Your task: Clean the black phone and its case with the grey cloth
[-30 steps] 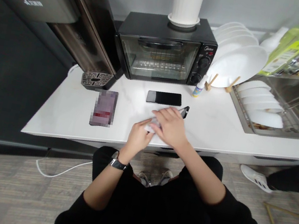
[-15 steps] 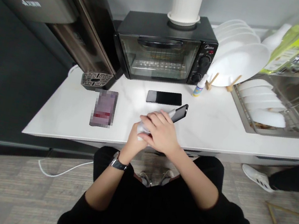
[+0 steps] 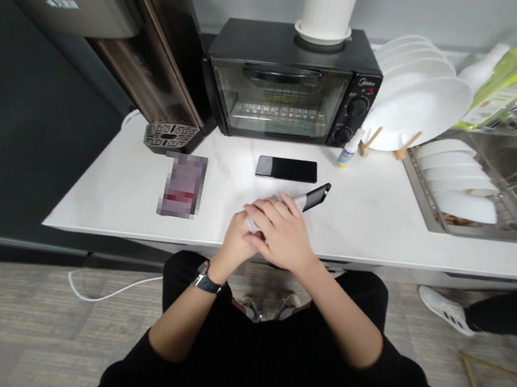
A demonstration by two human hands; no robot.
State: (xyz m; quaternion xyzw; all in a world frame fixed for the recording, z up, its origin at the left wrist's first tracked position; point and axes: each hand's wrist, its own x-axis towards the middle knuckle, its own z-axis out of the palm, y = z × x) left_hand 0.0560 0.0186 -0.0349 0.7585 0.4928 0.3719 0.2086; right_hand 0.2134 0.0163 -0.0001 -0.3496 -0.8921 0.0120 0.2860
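Note:
My hands are together above the front of a white marble-look counter [image 3: 374, 217]. My right hand [image 3: 283, 234] lies over my left hand [image 3: 236, 247], and both close around a white cloth or tissue [image 3: 298, 199]. A black smartphone [image 3: 318, 196] juts out past my right fingers, its lower part hidden in the cloth and hands. Another black phone [image 3: 287, 168] lies flat just beyond my fingers, not touching them. To the left of my hands lies a pixelated, blurred packet [image 3: 182, 185].
A black Midea toaster oven [image 3: 277, 90] stands behind the phones, with a small spray bottle [image 3: 349, 149] by it. White plates [image 3: 418, 108] lean on wooden pegs at right, beside a steel sink rack [image 3: 469, 190]. A co-worker's white sneaker [image 3: 443, 309] shows on the floor.
My hands have drawn closer, with the right now over the left. The cloth is mostly covered, and the black phone has risen and tilted in their grip.

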